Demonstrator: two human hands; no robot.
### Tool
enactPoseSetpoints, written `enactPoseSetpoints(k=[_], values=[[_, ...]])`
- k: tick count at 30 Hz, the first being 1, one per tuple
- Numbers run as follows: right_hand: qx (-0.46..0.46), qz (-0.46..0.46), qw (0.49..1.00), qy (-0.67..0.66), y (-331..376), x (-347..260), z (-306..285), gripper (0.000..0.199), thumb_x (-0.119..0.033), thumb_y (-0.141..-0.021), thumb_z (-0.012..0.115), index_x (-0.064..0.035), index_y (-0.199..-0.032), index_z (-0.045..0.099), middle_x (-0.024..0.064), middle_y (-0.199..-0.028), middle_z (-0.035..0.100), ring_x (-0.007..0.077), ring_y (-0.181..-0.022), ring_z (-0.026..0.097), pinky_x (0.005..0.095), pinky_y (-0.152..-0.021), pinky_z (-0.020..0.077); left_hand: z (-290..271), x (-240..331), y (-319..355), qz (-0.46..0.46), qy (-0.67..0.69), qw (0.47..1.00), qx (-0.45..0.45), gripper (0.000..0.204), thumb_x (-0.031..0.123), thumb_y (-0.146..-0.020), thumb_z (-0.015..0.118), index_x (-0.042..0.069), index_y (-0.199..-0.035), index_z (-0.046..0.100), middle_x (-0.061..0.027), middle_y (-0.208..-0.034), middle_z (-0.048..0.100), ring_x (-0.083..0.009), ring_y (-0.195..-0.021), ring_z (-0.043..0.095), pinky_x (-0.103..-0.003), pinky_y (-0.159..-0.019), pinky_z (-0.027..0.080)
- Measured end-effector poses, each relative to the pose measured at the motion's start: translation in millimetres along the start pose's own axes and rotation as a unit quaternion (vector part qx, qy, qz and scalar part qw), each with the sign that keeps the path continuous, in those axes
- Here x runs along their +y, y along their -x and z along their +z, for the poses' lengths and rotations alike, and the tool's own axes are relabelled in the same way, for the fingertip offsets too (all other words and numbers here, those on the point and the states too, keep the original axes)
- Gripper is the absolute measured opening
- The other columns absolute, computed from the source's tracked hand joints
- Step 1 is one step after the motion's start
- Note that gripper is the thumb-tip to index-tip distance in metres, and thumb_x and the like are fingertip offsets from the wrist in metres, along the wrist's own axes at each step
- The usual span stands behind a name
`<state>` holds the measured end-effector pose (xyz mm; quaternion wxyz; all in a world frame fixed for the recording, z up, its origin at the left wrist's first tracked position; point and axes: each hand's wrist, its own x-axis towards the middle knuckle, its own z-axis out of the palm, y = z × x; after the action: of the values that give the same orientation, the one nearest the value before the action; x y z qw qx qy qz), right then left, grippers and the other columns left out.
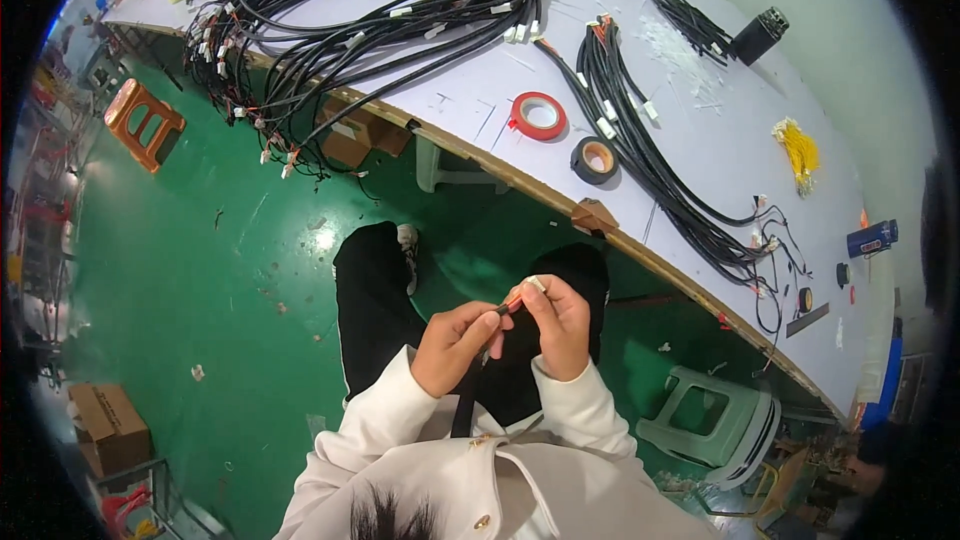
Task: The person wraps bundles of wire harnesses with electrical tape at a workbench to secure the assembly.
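Observation:
Above my lap, a black cable (464, 412) is held between my hands, with short red-orange wires (514, 302) coming out of its end. My left hand (450, 345) pinches the cable close to where the wires come out. A small white connector (536, 283) at the wire tips is gripped between the thumb and fingers of my right hand (562, 328). The two hands are nearly touching. My fingers partly cover the wires and the connector, and the cable hangs down toward my body.
On the white table (470, 115) ahead lie a big coil of black cables (400, 15), a smaller cable bundle (635, 155), red tape (538, 116), black tape (594, 160) and yellow wires (800, 155). Stools (147, 125) and a cardboard box (108, 425) stand on the green floor.

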<state>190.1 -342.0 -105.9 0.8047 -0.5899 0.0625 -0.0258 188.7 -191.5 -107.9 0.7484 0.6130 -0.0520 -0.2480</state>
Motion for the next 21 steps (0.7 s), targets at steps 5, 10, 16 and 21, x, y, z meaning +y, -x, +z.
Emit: enactPoseSetpoints(k=[5,10,16,21], values=[[0.037,-0.290,0.854,0.429,-31.0,-77.9,-12.4,0.026,-0.016,-0.078,0.065,-0.0007,-0.097,0.056,0.0116,-0.093,0.061,0.0231,-0.080,0.058,0.0325,-0.073,0.0457,-1.8,5.1,0.7,0.018,0.058,0.997,0.037,0.025,0.023,-0.094,0.044,0.002,-0.091,0.058,-0.0010,-0.062,0.052,-0.0039,-0.053,0.038,-0.019,-0.049,0.027],[0.043,-0.390,0.773,0.499,-66.7,-109.3,-22.5,0.011,-0.010,-0.080,0.062,-0.0038,-0.088,0.059,0.0092,-0.087,0.059,0.0211,-0.075,0.055,0.0293,-0.065,0.0421,-0.1,4.6,-1.8,0.022,0.087,0.995,0.050,0.025,0.023,-0.094,0.044,0.002,-0.091,0.057,-0.0005,-0.062,0.051,-0.0036,-0.052,0.035,-0.019,-0.048,0.025],[-0.020,-0.180,0.920,0.348,-2.1,-57.6,-0.9,0.005,-0.005,-0.080,0.061,-0.0004,-0.081,0.062,0.0048,-0.073,0.059,0.0098,-0.061,0.052,0.0211,-0.054,0.0401,-2.3,7.6,-1.8,0.022,0.078,0.994,0.072,0.025,0.020,-0.094,0.044,0.000,-0.097,0.059,-0.0022,-0.074,0.057,-0.0059,-0.062,0.044,-0.019,-0.056,0.034],[-0.033,-0.112,0.957,0.266,2.9,-37.9,12.1,0.011,-0.004,-0.078,0.063,0.0018,-0.087,0.062,0.0064,-0.085,0.058,0.0091,-0.063,0.053,0.0200,-0.055,0.0407,5.1,-0.1,-3.2,0.052,0.122,0.991,0.017,0.027,0.017,-0.093,0.046,-0.002,-0.107,0.059,-0.0040,-0.091,0.061,-0.0115,-0.084,0.052,-0.027,-0.079,0.041]])
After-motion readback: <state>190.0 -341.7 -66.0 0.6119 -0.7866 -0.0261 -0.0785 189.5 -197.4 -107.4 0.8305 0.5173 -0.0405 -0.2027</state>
